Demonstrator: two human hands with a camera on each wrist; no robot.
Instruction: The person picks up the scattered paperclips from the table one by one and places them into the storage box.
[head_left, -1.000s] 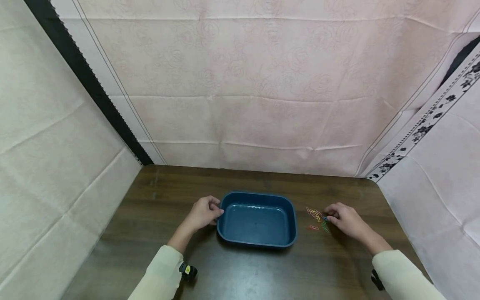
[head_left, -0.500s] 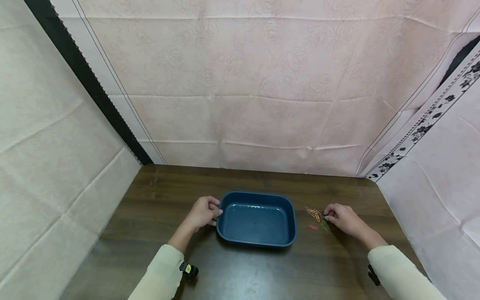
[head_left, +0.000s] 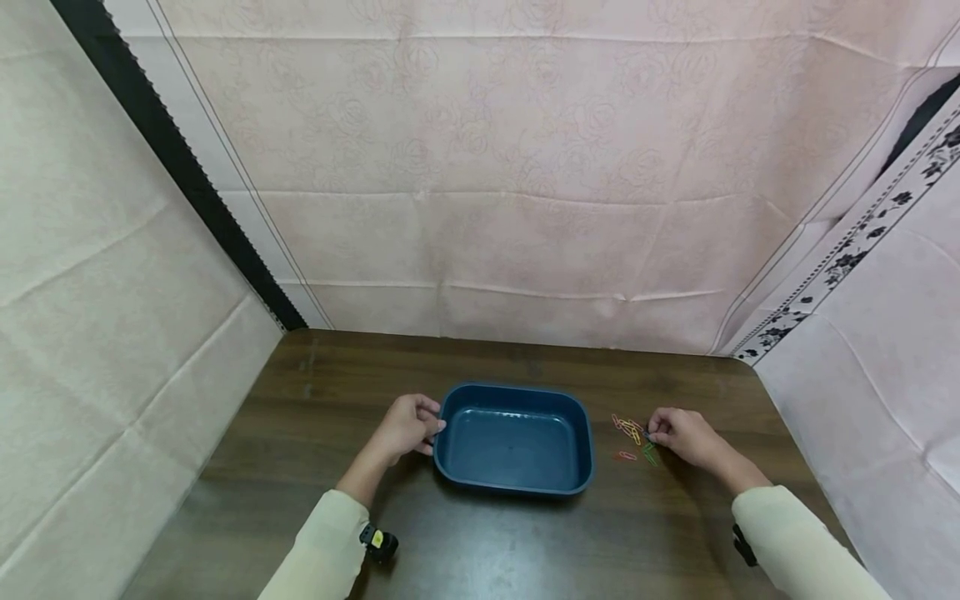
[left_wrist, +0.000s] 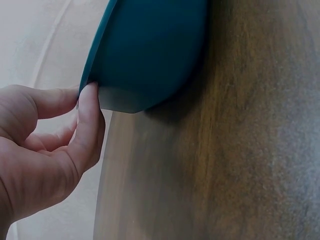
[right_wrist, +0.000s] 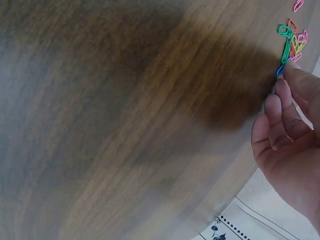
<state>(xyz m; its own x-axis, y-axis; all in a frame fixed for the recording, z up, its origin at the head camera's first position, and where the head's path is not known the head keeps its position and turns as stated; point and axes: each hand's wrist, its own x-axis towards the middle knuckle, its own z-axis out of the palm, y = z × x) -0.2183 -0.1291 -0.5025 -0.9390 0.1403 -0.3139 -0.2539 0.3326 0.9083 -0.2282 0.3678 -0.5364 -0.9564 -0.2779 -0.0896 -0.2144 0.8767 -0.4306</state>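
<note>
Blue paperclip (right_wrist: 280, 69) sits pinched in the right hand (head_left: 684, 434). Leftward of that grip lies the tray (head_left: 517, 454), lengthwise toward it, its far end pinched by the left hand (head_left: 406, 428).

Dk brown wood-grain table (head_left: 465, 358) w/ rounded far corners, kinda shiny, soft whitish glare (head_left: 498, 550) toward the near side. Bg is basically cloth-looking sheets: pale pink one (head_left: 487, 158) at the back w/ faint rose pattern + horiz. creases, off-white panel (head_left: 97, 350) on the L, blk strip (head_left: 176, 171) btwn them, whitish panel (head_left: 885, 358) on the R w/ blk floral border (head_left: 847, 260).
</note>
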